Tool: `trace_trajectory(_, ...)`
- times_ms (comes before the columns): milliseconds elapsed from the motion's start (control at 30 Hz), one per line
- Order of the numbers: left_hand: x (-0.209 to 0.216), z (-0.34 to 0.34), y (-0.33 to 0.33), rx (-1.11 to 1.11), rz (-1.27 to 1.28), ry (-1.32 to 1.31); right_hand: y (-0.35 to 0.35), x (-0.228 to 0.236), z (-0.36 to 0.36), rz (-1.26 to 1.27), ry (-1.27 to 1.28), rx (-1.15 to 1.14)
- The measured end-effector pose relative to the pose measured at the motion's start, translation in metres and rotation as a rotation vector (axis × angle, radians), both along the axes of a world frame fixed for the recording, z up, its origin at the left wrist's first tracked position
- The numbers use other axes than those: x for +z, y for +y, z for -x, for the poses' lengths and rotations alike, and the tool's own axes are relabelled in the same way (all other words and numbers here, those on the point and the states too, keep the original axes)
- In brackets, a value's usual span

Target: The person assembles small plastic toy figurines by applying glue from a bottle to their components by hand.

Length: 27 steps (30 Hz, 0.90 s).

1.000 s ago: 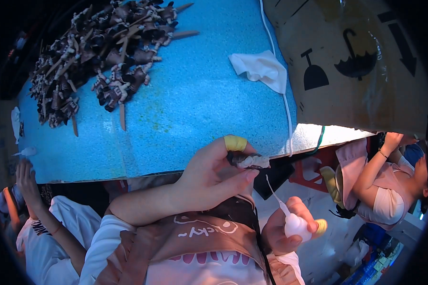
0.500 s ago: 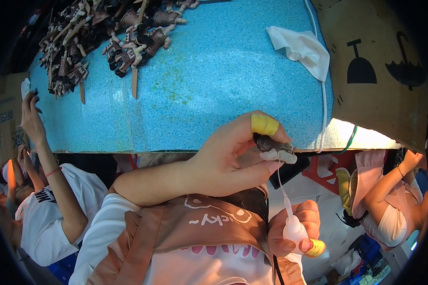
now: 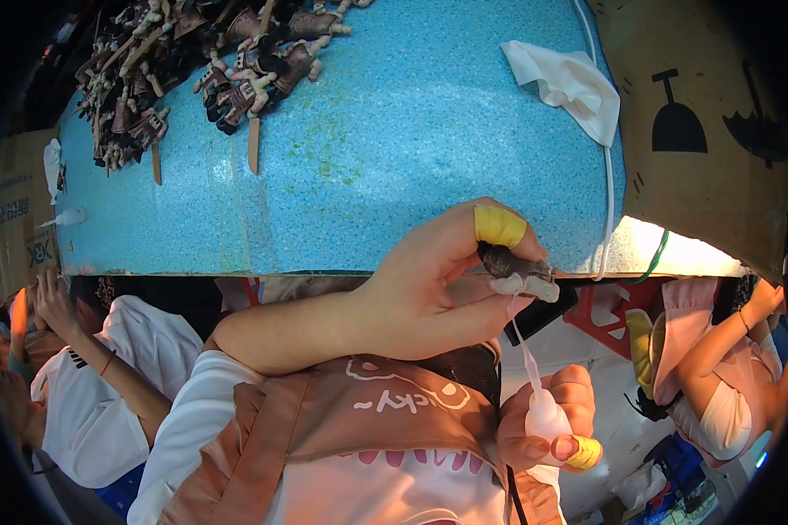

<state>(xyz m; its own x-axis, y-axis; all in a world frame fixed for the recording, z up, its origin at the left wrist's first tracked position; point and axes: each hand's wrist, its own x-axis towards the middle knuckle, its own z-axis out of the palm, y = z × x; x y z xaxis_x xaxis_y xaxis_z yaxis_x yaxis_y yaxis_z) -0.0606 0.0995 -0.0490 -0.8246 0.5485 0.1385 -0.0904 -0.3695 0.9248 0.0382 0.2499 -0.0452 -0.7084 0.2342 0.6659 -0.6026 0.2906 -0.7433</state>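
Note:
My left hand point(image 3: 442, 284) reaches across from the left, yellow tape round its thumb. Pinched between its thumb and fingers is a small dark-and-pale figurine part point(image 3: 521, 267), partly covered by the fingers. Below it, my right hand point(image 3: 547, 416), also with yellow tape on a digit, is wrapped round a translucent white squeeze bottle point(image 3: 545, 416). The bottle's long thin nozzle point(image 3: 522, 341) points up at the pale underside of the part. Whether the tip touches it I cannot tell.
On the blue table point(image 3: 359, 149) lies a pile of small figurines point(image 3: 140, 79) with wooden sticks at the far left. A white cloth point(image 3: 569, 83) and cord point(image 3: 607, 210) lie at right, beside a cardboard box point(image 3: 700, 122). People sit left and right; a red stool point(image 3: 600, 315) stands below.
The neighbour on the left has drawn a hand down off the table; a small white bottle now shows at that end. My hands keep their hold, shifted slightly right in view.

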Motion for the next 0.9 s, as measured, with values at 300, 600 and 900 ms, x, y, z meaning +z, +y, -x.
trace_trajectory(300,0.0009,0.0008,0.0008,-0.007,0.002,-0.013,-0.0005,-0.0003,-0.0018,0.020,-0.021,-0.026)
trace_trajectory(600,-0.0010,0.0008,0.0011,0.005,0.004,0.026,-0.0030,0.0010,0.0001,0.078,-0.010,-0.114)
trace_trajectory(900,-0.0014,0.0005,0.0027,0.015,-0.032,0.010,-0.0020,0.0034,-0.0024,0.094,-0.014,-0.112)
